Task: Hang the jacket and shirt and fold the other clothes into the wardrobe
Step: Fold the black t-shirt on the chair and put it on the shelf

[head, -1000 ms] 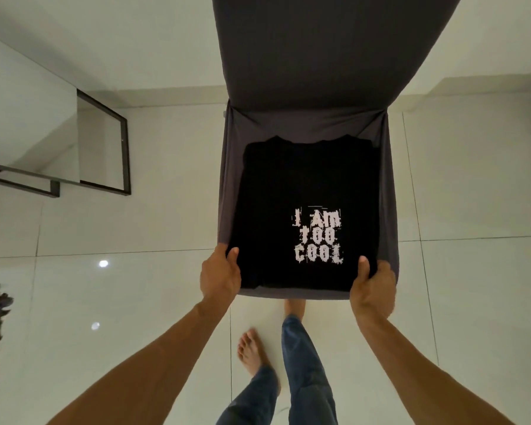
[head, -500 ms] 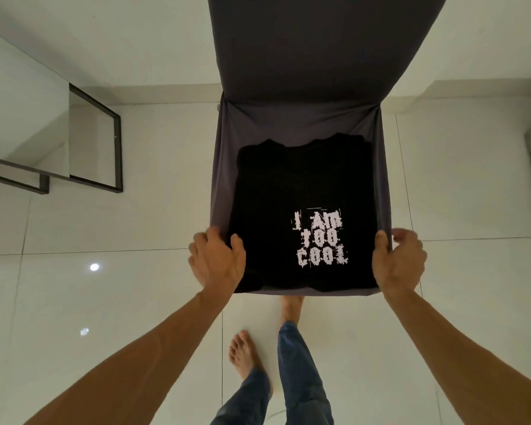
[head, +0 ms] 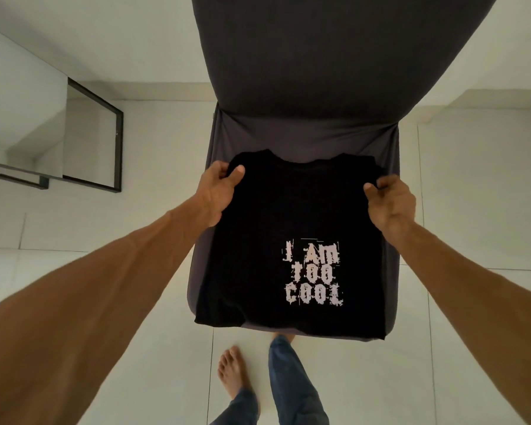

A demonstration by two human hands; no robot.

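A black T-shirt with the pale print "I AM TOO COOL" lies partly folded on the seat of a dark grey covered chair. Its collar end points toward the chair back. My left hand pinches the shirt's far left corner near the collar. On the opposite side, my right hand grips the far right corner. The shirt's near edge hangs just at the seat's front edge.
The chair's tall back rises in front of me. A black-framed mirror leans against the wall on the left. White floor tiles surround the chair. My bare foot and jeans leg stand just before the seat.
Both hands left the shirt's near corners and slid up its sides to the far collar corners, where they now hold the fabric. The camera has moved closer over the chair.
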